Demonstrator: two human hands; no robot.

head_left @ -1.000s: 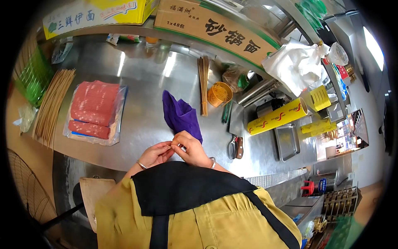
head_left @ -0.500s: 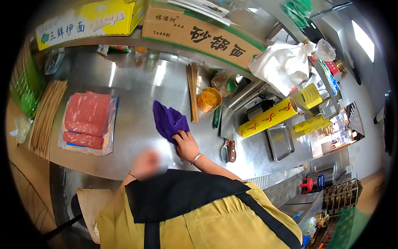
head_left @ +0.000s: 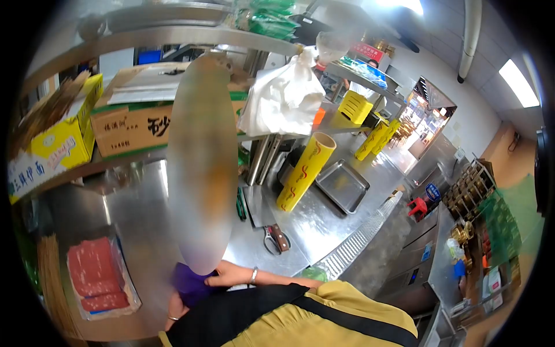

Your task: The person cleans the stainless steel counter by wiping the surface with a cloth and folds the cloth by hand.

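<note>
A purple cloth [head_left: 193,284] is bunched close to my body at the front edge of the steel counter. My right hand [head_left: 226,274], with a bangle at its wrist, grips the cloth's right side, thumb and fingers closed on it. At the cloth's lower left, my left hand [head_left: 177,305] has its fingers closed against the fabric, partly hidden behind it. To the left of both hands, sliced reddish meat [head_left: 97,272] lies on a clear plastic sheet. A tall blurred oval covers the middle of the view and the cloth's upper edge.
Bundled skewers [head_left: 53,283] lie at the left. Scissors [head_left: 269,240], a wooden-handled knife [head_left: 280,237], a yellow cling-film roll [head_left: 306,172] and a metal tray [head_left: 343,186] are on the right. Cardboard boxes [head_left: 130,128] and white plastic bags [head_left: 283,95] sit on the shelf.
The view has turned right and up. My right hand has drawn the purple cloth off the counter's middle toward my body. My left hand, formerly apart, now meets the cloth.
</note>
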